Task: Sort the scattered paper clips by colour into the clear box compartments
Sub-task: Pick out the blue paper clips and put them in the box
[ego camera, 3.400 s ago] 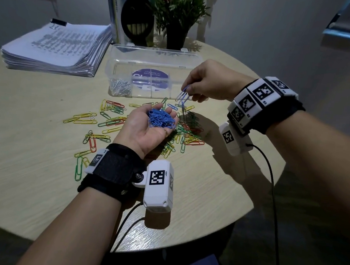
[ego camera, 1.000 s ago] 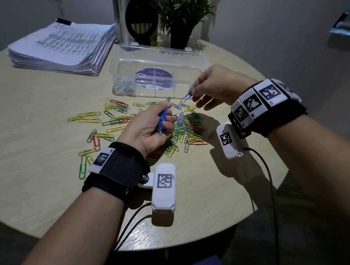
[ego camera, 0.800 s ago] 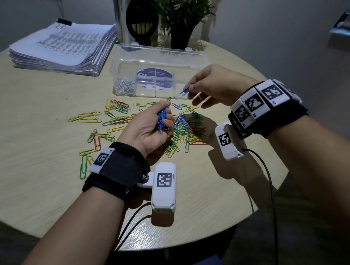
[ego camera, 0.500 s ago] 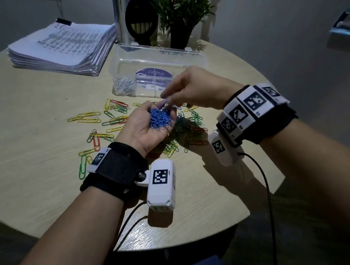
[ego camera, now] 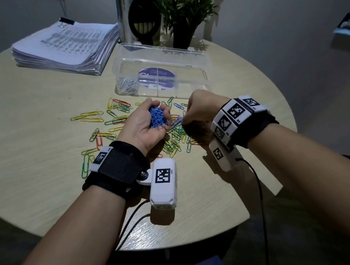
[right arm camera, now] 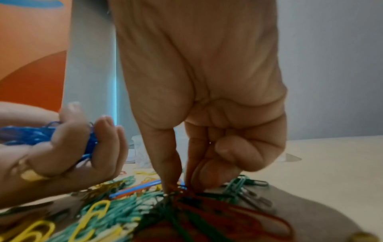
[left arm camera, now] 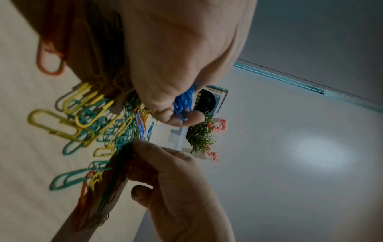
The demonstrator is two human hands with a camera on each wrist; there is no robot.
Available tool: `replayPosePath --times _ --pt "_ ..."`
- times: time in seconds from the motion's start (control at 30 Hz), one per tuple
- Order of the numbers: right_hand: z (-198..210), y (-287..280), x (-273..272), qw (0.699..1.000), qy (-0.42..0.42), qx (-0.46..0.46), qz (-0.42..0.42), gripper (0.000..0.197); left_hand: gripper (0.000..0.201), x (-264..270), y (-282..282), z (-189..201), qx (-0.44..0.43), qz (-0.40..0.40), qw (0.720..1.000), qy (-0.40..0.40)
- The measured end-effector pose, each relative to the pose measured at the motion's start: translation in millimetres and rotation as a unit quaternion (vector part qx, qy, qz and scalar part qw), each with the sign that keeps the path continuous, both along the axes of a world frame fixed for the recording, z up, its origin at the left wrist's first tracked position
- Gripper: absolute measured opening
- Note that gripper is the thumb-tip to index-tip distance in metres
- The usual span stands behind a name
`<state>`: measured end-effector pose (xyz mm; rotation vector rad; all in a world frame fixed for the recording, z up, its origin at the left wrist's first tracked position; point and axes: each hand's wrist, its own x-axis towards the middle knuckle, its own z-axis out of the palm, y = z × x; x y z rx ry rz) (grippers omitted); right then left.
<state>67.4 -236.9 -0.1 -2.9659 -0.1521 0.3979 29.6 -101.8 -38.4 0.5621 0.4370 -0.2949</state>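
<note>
Paper clips (ego camera: 115, 113) scattered, round wooden table (ego camera: 25, 170).

"R3" on the right wrist marker band (ego camera: 239, 115), "INVESTING101" on the book spine (left arm camera: 211, 89)

Round wooden table (ego camera: 25, 170), stack of printed papers (ego camera: 68, 45), potted pink-flowered plant (ego camera: 185, 10), smiley-face box (ego camera: 139, 14)

Your blue clips (ego camera: 158, 117) sit bunched in a cupped palm; mixed clips (ego camera: 115, 115) (yellow, green, red) lie scattered before the clear box (ego camera: 161, 66).
</note>
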Motion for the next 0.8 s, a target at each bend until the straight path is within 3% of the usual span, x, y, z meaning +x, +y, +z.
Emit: replayPosePath --times 0.33,0.47,0.8 --pt "9.9 -19.7 9.8 0.977 0.065 0.196 -0.05 0.009 0.031 -1.6 -0.7 0.7 -0.009 -0.003 1.0 0.023" --pt "17.0 -23.1 5.4 0.947 0.097 0.305 -0.04 0.015 0.024 -3.9 -1.0 2.5 0.013 -0.018 1.0 0.013" --pt "30.1 -17.2 1.9 0.87 0.152 0.468 -0.021 0.028 0.011 -10.3 -2.9 3.9 0.048 -0.099 0.994 -0.012"
